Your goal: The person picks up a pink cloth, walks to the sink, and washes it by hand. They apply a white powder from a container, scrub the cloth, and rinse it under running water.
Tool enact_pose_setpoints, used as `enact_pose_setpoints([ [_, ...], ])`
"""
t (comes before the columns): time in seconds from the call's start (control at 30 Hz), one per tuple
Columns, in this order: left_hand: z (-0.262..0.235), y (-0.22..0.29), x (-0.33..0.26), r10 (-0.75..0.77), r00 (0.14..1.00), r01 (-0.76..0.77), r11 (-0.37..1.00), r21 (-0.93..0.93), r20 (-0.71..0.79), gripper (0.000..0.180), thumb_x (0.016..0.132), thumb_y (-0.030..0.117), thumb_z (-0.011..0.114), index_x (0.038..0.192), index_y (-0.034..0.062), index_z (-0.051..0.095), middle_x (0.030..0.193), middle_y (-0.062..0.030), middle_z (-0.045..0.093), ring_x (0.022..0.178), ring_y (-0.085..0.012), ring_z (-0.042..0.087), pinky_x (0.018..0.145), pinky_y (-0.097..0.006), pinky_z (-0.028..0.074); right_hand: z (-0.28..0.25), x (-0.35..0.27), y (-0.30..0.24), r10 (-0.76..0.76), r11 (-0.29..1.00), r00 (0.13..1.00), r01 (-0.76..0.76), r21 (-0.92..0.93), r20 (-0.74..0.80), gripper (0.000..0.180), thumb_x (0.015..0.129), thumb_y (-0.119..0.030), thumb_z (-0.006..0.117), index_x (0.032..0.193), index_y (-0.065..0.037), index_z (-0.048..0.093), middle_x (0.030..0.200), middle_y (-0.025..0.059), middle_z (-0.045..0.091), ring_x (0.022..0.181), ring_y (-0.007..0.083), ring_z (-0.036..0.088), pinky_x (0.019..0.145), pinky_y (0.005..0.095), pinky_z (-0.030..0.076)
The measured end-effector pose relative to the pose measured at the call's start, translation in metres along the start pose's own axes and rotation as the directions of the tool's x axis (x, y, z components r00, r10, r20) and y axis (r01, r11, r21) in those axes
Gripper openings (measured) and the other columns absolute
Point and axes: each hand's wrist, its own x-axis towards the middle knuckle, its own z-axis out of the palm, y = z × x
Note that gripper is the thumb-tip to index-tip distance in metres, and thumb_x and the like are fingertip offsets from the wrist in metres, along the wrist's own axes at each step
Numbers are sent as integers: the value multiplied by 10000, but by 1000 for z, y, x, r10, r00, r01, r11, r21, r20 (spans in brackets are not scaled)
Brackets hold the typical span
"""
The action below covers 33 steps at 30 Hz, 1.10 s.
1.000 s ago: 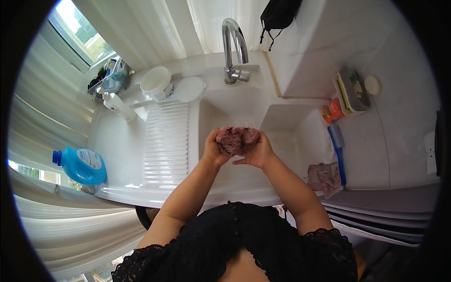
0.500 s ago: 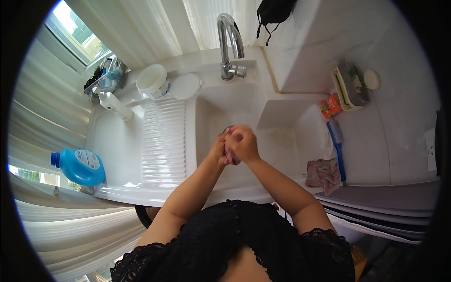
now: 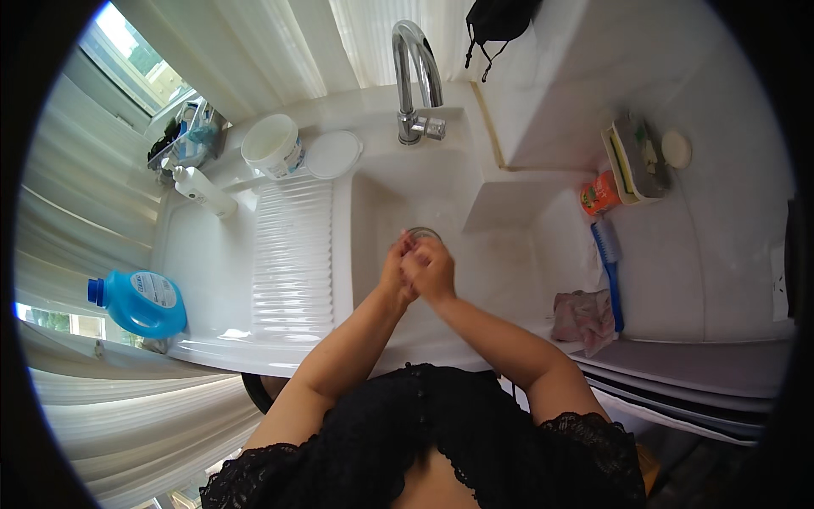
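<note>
Over the sink basin (image 3: 386, 191), my left hand (image 3: 395, 270) and my right hand (image 3: 432, 270) press together, fingers closed around a small wad of pinkish cloth. Most of that cloth is hidden by the fingers now; the earlier picture shows more of it. My right hand lies across the left one and is slightly blurred. Just beyond the fingertips is the round metal drain (image 3: 426, 231). The chrome faucet (image 3: 414, 85) rises at the back of the basin, with no water visibly running from it.
Left of the basin is a ribbed washboard (image 3: 294, 259), with a white tub (image 3: 271, 146), its lid (image 3: 333, 154), a white pump bottle (image 3: 203, 192) and a blue detergent jug (image 3: 144, 303). On the right lie a blue brush (image 3: 609, 271), a crumpled cloth (image 3: 585, 321) and an orange container (image 3: 599, 193).
My right hand has moved left and a little down, closing over the left hand. Less of the pinkish cloth shows, and more of the drain is visible.
</note>
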Motion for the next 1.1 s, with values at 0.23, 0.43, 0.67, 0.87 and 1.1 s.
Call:
enact_pose_setpoints([
  [0.23, 53, -21, 5, -29, 915, 68, 994, 83, -402, 294, 981, 342, 442, 828, 100, 510, 801, -34, 554, 731, -167, 544, 668, -343, 469, -22, 19, 6, 250, 941, 960, -209, -266, 129, 206, 746, -195, 623, 654, -34, 532, 728, 160, 556, 720, 351, 561, 781, 449, 438],
  [0.43, -64, -24, 13, 29, 993, -4, 978, -209, 118, 316, 964, 413, 456, 928, 109, 531, 934, -40, 579, 842, -189, 569, 736, -346, 483, -3, -1, -6, -208, 960, 964, 234, -157, 166, 231, 747, -185, 654, 652, -8, 541, 696, 171, 590, 622, 336, 566, 588, 403, 461],
  [0.67, -37, -3, 4, -56, 996, 64, 990, -126, 62, 397, 963, 446, 384, 1084, 114, 564, 1076, -73, 608, 1023, -229, 585, 866, -383, 490, -6, 5, 4, -39, 987, 997, 47, -155, 59, 194, 735, -185, 644, 657, -27, 563, 735, 166, 595, 677, 340, 578, 622, 427, 462],
  [0.87, 73, -9, -5, -9, 794, 128, 980, 153, -608, 248, 974, 303, 455, 956, 64, 518, 857, -45, 558, 789, -186, 564, 683, -322, 495, -13, 9, 0, 75, 976, 997, -69, -208, 24, 208, 706, -193, 653, 613, -53, 529, 756, 132, 598, 708, 346, 565, 668, 422, 466],
  [1.1, -12, -21, -2, -74, 843, 127, 990, 64, -532, 283, 956, 361, 486, 993, 93, 570, 970, -77, 640, 866, -205, 645, 735, -375, 550, -17, 1, 0, 21, 986, 974, 17, -164, 224, 221, 725, -232, 649, 636, -43, 578, 721, 133, 593, 662, 320, 575, 619, 423, 472],
])
